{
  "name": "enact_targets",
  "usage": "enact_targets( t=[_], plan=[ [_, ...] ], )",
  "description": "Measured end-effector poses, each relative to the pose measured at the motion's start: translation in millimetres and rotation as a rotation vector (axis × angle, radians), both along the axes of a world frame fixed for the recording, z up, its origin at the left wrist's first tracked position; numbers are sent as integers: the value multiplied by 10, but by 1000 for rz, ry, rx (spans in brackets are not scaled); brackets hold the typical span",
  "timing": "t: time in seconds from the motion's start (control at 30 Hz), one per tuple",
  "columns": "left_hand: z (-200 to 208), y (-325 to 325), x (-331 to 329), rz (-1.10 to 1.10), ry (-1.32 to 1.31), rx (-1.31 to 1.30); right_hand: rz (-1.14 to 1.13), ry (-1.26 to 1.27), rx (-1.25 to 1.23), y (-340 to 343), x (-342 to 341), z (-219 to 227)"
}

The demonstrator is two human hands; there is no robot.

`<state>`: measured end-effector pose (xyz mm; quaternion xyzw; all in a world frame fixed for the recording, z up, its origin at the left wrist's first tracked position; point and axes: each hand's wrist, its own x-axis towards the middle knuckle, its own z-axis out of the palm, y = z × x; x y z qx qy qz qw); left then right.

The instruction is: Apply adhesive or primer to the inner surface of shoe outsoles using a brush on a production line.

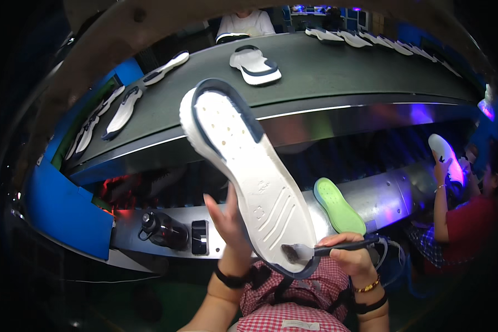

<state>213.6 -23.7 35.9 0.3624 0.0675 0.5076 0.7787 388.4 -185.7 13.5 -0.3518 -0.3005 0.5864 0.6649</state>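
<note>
A large white shoe sole [268, 191] with a dark blue rim is held up, tilted, in front of me, its inner side facing up. My left hand [229, 224] supports it from beneath its left edge; the thumb side shows, while the other fingers are partly hidden behind the sole. In my right hand [353, 257] is a brush [346, 247] with a dark handle, gripped between thumb and fingers. Its bristles touch the inside of the sole at the near end.
Beyond a metal ledge [371, 193] runs a dark conveyor belt [205, 83] with several soles. A green insole [339, 206], a dark bottle [166, 231] and a phone [200, 237] lie or stand on the ledge. A co-worker [465, 227] at right holds another sole [447, 157].
</note>
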Motion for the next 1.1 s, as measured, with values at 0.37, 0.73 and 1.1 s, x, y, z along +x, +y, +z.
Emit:
enact_targets(
  t=[0.37, 0.73, 1.1],
  plan=[
    [-648, -284, -50, -181, -130, -301, 240, -525, 401, 124, -181, 91],
    [-718, -79, -93, -433, -77, -322, 350, -742, 363, 250, 72, 271],
    [-186, -50, 16, -542, 395, -461, 323, -867, 411, 245, 201, 235]
  ],
)
